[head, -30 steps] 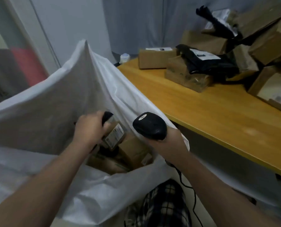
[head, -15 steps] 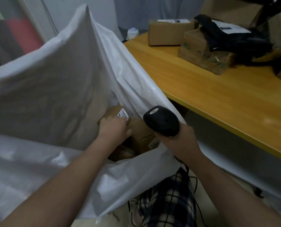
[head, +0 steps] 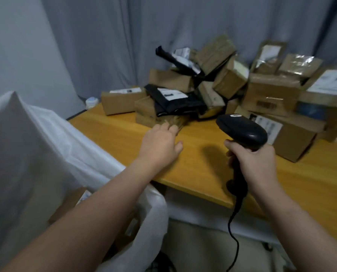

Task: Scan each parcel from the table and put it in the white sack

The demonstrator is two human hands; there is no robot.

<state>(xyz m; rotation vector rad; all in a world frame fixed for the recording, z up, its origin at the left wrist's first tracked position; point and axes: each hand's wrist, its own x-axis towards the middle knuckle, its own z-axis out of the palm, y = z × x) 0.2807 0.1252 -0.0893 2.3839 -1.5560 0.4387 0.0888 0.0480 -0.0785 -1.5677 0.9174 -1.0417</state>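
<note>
Left hand out of white sack now, empty, fingers loose, reaching over table for nearest brown parcel. Right hand grips scanner, nose toward pile, ready to zap. Sack gapes at left, handy for drop.

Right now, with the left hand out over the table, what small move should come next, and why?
Probably close the left hand on the nearest box, the one under the black bag. That hand is open and empty right by it, and the right hand holds the scanner ready above the table.
</note>
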